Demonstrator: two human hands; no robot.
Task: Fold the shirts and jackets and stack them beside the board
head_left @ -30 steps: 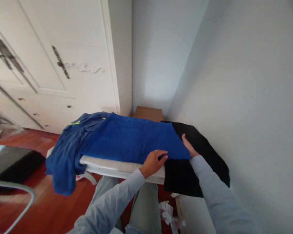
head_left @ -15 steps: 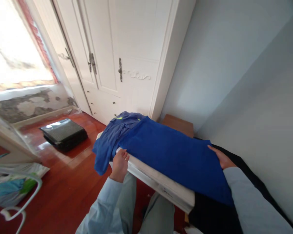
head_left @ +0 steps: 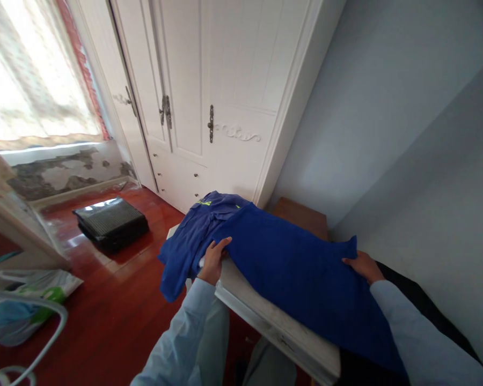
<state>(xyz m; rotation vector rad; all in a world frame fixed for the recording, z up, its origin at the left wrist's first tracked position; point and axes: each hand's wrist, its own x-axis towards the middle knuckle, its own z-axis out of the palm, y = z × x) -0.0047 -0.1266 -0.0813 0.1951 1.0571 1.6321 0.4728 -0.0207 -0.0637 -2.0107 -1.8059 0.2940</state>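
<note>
A plain, roughly rectangular blue cloth (head_left: 301, 273) lies over a narrow white table (head_left: 261, 321) in front of me. My left hand (head_left: 213, 261) pinches its near left edge between thumb and fingers, slightly above the tabletop. At the far right corner, my right hand (head_left: 365, 267) grips the cloth, and a small peak of fabric stands up beside the fingers. A duller blue garment (head_left: 189, 246) with yellow-green marks is spread at the table's left end, one part hanging over the edge. The blue cloth overlaps its right side.
A white wardrobe (head_left: 233, 69) stands behind the table, a brown wooden box-like piece (head_left: 301, 214) at its right. A black case (head_left: 110, 222) lies on the red floor. At lower left are a plastic bag (head_left: 20, 311) and a curved white metal frame (head_left: 52, 332). Black material (head_left: 354, 367) shows at the lower right.
My left hand has moved up and right and now holds the cloth's near left edge, which is lifted. The right corner is pulled up into a peak. The view has shifted slightly.
</note>
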